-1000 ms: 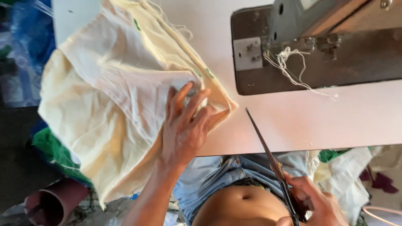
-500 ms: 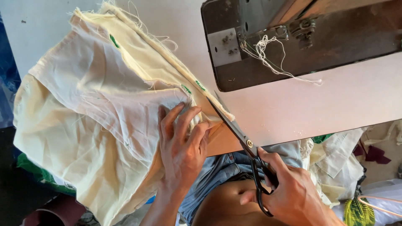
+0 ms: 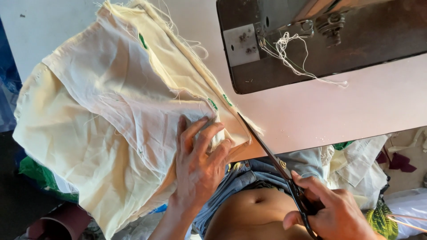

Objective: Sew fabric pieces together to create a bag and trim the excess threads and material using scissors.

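Far left, a blue cloth [image 3: 8,66] hangs at the edge, and below it a patch of green fabric [image 3: 38,175] peeks out under the main pile. Right over it sprawls the cream fabric [image 3: 102,133], several layers thick, draped off the near-left side of the white bench [image 3: 338,111] and running up to its far edge, frayed threads trailing along the seam. Small green marks [image 3: 143,41] dot that seam line.

Moving right, the left hand [image 3: 198,164] lies flat on the cream fabric near the bench's near edge, fingers spread and pressing down on a folded corner; its grip is not closed around anything, just palm and fingers pinning the cloth.

Just beside that corner, the tip of the scissors [image 3: 271,155] touches the fabric's right-hand edge, the long dark blades slanting down and to the right. The blades look nearly together, though it is hard to tell at this angle. The right hand [image 3: 331,211] sits at the near right, its grip closed through and around the scissor handles.

Beyond, at the far right, the dark sewing machine [image 3: 320,44] stands on the bench, with a tangle of white thread [image 3: 289,53] hanging from it. Near right, below the bench, scraps of pale cloth [image 3: 360,164] are heaped.
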